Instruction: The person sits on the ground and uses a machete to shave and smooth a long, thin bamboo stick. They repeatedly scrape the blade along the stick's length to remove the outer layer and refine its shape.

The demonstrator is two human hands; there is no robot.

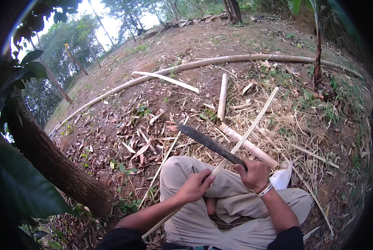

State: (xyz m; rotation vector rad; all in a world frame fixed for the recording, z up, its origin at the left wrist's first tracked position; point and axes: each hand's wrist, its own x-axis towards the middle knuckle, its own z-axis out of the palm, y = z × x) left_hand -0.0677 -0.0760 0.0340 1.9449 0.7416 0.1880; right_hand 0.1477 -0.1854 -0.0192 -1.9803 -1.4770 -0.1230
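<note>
My left hand [197, 186] is closed round a long, pale bamboo strip [255, 123]. The strip slants from below my left forearm up to the far right. In my right hand [253, 174] is the handle of a machete [207, 141], whose dark, broad blade points to the far left. Blade and strip cross just left of my right hand; whether the edge bites into the strip I cannot tell. Both hands are above my crossed legs in beige trousers [232, 208]. The machete's handle is mostly hidden by my fingers.
Beyond my knees lie two cut bamboo pieces [222, 96], [253, 148] among pale shavings [286, 129]. A split bamboo slat [170, 81] rests near a long bamboo pole [195, 63]. A tree trunk [49, 154] leans at the left; a thin stem [317, 54] stands at the right.
</note>
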